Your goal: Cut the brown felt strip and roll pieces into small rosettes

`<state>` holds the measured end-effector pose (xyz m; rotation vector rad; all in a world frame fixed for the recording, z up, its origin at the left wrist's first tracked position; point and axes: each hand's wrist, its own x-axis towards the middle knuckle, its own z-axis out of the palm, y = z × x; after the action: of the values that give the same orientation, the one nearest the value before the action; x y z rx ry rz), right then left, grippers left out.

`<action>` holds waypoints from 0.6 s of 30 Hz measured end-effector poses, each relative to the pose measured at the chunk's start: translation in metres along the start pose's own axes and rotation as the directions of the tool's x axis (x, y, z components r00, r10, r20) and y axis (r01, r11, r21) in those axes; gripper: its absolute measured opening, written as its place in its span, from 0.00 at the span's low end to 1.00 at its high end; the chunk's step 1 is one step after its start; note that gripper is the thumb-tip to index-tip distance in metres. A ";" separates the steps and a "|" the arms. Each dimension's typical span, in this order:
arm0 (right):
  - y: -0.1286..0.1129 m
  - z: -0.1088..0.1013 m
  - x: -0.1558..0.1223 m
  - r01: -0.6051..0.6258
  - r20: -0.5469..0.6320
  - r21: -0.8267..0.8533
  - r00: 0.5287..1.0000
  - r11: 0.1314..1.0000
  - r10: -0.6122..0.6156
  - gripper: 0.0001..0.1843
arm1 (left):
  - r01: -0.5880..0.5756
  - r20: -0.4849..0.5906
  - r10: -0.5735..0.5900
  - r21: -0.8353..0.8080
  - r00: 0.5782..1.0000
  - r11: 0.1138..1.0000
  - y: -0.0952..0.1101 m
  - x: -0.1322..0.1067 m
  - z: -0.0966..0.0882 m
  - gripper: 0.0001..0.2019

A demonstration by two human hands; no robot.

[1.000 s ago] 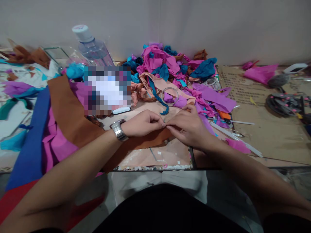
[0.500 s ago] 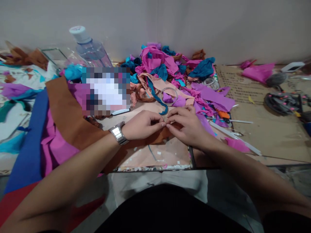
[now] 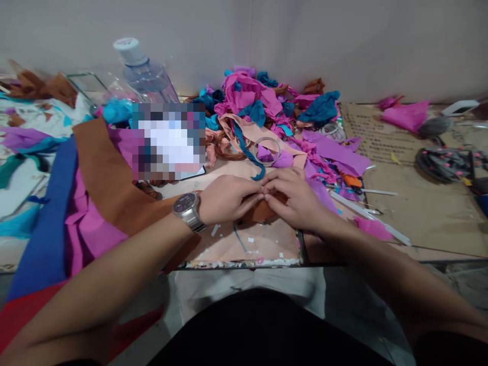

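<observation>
My left hand (image 3: 225,198), with a metal watch (image 3: 186,209) on the wrist, and my right hand (image 3: 295,199) meet fingertip to fingertip at the table's middle. Both pinch the end of a brown crepe paper strip (image 3: 114,188) that runs from the far left across a peach-coloured sheet (image 3: 251,241). The paper's end is mostly hidden under my fingers. A blue twisted strip (image 3: 247,152) and a clear tape ring (image 3: 267,151) lie just beyond my fingertips.
A pile of pink, purple and blue crepe scraps (image 3: 267,101) fills the back. A water bottle (image 3: 143,73) stands at back left. Blue and magenta sheets (image 3: 72,223) lie left. Cardboard (image 3: 419,203) with dark wire bundles (image 3: 446,162) lies right. Orange-handled scissors (image 3: 353,181) sit near my right hand.
My left wrist has rolled so the watch face shows, and both hands have pressed lower and closer over the brown paper's end.
</observation>
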<state>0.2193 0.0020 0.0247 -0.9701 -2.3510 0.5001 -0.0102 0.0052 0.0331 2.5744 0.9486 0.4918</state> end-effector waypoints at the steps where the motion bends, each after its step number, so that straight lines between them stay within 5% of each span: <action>1: -0.001 -0.001 0.000 -0.004 0.009 0.006 1.000 1.000 0.004 0.03 | -0.009 -0.009 0.009 0.012 1.000 1.000 0.000 0.000 0.001 0.16; 11: 0.000 -0.001 0.001 0.000 -0.027 0.000 1.000 1.000 0.000 0.02 | -0.001 -0.079 -0.003 -0.038 0.997 0.999 0.002 0.001 0.000 0.14; 18: 0.000 -0.003 -0.001 0.014 -0.028 -0.019 1.000 1.000 -0.014 0.02 | 0.034 -0.018 -0.037 -0.138 0.999 0.990 0.002 0.001 -0.003 0.13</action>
<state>0.2213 0.0016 0.0270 -0.9626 -2.3394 0.4570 -0.0101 0.0055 0.0371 2.4300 0.9319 0.5550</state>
